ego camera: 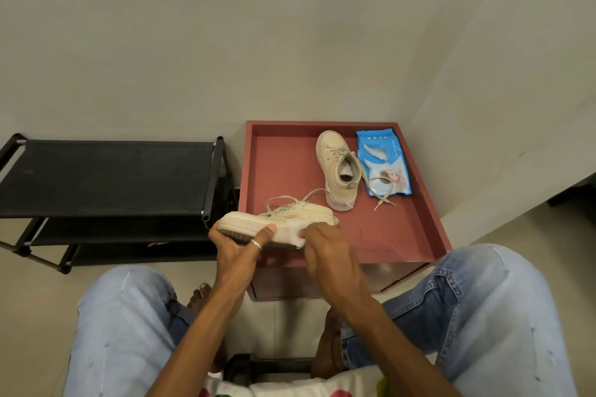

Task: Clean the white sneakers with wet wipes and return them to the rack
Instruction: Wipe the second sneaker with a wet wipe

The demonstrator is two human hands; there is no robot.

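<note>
At my far left the black shoe rack (106, 177) stands against the wall with its top shelf bare, which I take as the place both shoes go once they are clean. Just right of it, my left hand (237, 248) comes up from below with the palm cupping the sole and the thumb, ring showing, pressed over the side wall of the sneaker in hand (277, 219); its grip is clenched around the toe end so the shoe lies on its side, sole edge toward me, steady enough to scrub. My right hand (325, 251) meets it from the other side, wrist bent inward, fingers closed on a folded white wet wipe (296, 230) pressed flat to the midsole near the heel. I judge I am partway through this shoe's edge. Its loose laces trail over the near rim of the red counter (403, 235), whose raised lip keeps things from sliding off. Farther right, the second sneaker (338, 171) rests upright on the counter, toe pointing to the wall. Beside it, touching its lace, lies the blue wipes pack (383, 161), within easy reach for a fresh sheet.
</note>
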